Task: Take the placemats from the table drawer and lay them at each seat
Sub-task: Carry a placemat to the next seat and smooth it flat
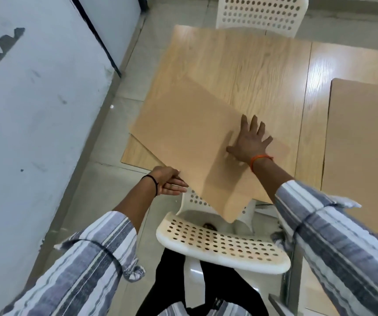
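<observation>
left grip (169, 182) half-curled, right grip (249, 142) splayed flat

Tan placemat (190, 142) lies skewed, overhanging the table's near edge (138, 160)

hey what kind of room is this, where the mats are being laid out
Probably a dining or canteen-style room: a wood-grain table with white perforated plastic chairs at opposite sides, a tan placemat under the right hand, and a tiled floor.

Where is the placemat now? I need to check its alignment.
The placemat lies crooked on the table's near-left corner, overhanging the white chair, right hand flat on it.
</observation>
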Motion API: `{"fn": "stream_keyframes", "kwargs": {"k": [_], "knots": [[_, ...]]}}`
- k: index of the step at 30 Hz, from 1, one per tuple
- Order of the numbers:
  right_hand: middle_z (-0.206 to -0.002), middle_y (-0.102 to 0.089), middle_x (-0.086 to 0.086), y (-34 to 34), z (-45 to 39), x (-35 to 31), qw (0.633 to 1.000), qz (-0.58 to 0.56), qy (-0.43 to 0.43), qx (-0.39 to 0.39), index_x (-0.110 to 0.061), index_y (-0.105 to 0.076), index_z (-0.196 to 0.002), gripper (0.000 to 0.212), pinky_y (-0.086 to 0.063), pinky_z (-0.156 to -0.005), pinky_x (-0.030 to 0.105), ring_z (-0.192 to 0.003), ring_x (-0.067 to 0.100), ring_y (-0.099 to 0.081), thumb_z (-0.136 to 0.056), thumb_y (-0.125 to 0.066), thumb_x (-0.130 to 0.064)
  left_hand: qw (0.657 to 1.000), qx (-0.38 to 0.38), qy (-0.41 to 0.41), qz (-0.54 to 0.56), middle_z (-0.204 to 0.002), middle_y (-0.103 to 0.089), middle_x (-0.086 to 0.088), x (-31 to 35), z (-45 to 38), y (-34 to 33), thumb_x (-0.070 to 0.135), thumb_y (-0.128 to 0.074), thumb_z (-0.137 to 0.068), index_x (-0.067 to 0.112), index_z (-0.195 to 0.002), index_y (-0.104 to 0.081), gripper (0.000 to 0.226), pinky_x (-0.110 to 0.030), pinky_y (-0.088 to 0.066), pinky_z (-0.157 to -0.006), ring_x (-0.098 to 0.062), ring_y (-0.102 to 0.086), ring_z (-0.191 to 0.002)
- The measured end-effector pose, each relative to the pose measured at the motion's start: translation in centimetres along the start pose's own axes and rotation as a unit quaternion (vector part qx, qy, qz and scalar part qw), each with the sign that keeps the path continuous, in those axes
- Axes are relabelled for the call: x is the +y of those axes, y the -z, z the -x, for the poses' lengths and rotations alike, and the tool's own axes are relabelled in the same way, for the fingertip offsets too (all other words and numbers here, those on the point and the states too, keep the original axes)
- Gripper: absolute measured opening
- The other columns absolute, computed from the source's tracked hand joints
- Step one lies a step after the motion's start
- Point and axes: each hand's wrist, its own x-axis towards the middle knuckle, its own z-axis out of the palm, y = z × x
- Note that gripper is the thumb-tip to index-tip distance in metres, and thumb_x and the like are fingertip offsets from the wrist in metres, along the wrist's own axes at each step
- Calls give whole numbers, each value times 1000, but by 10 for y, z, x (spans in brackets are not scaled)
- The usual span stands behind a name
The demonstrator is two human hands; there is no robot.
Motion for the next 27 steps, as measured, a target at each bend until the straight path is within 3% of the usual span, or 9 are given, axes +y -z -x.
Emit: {"fn": "stream_keyframes", "kwargs": {"k": [5, 7, 9, 11, 13, 15, 20, 24, 27], "knots": [[-163, 21, 10, -47, 39, -18, 996, -11, -75, -49, -28, 9, -156, 119, -13, -111, 71, -150, 37, 13, -74, -67, -68, 993, -55, 9, -104, -80, -75, -13, 7, -1, -20, 28, -37, -102, 0, -92, -67, 43, -32, -60, -69, -23, -74, -68], [-161, 25, 11, -54, 45, -18, 995, 14, -82, -50, -28, 10, -155, 123, -11, -111, 73, -149, 38, 16, -70, -68, -70, 973, -5, -46, -224, -76, -75, -14, 10, -3, -19, 32, -44, -97, 2, -83, -70, 43, -37, -60, -74, -28, -74, -70], [-159, 29, 12, -53, 42, -19, 995, 21, -75, -60, -29, 13, -154, 127, -7, -109, 74, -148, 40, 20, -68, -70, -71, 901, 127, -168, -379, -73, -74, -10, 13, -6, -12, 35, -51, -92, 4, -78, -72, 40, -34, -59, -68, -28, -71, -68], [-158, 32, 13, -51, 37, -19, 995, 29, -62, -73, -31, 15, -154, 130, -6, -109, 76, -147, 41, 22, -66, -72, -70, 787, 253, -291, -481, -87, -72, -10, 18, -10, -3, 34, -56, -90, 7, -89, -71, 31, -34, -54, -70, -29, -66, -80], [-157, 34, 12, -49, 32, -18, 995, 30, -43, -82, -32, 16, -153, 131, -4, -108, 77, -146, 41, 25, -65, -75, -68, 730, 267, -370, -508, -115, -64, -10, 19, -20, 5, 35, -59, -90, 11, -114, -63, 34, -39, -49, -86, -28, -58, -107], [-157, 36, 10, -47, 27, -16, 995, 28, -22, -92, -35, 16, -153, 133, -1, -107, 77, -145, 40, 28, -64, -77, -66, 700, 224, -393, -553, -146, -42, -8, 15, -33, 11, 40, -62, -87, 15, -138, -45, 59, -43, -38, -106, -28, -37, -135], [-158, 34, 7, -45, 18, -10, 994, 40, 24, -96, -40, 12, -153, 131, 2, -108, 77, -146, 36, 28, -62, -79, -65, 696, 190, -349, -598, -164, 3, 3, 4, -51, 23, 63, -55, -84, 31, -154, -10, 90, -57, -19, -115, -26, 0, -151], [-161, 27, 4, -43, 23, -9, 997, 28, 22, -66, -36, 6, -156, 123, 2, -111, 74, -148, 34, 23, -67, -76, -64, 699, 180, -308, -620, -163, 16, 8, 7, -50, 21, 70, -50, -83, 37, -154, 5, 95, -67, -14, -112, -26, 10, -150], [-162, 24, 3, -63, 45, -16, 1000, 8, -16, -2, -27, 10, -156, 108, -1, -112, 73, -149, 35, 20, -83, -58, -67, 704, 191, -292, -618, -162, 19, 6, 8, -50, 16, 72, -45, -84, 38, -153, 9, 94, -69, -14, -111, -28, 12, -150]]}}
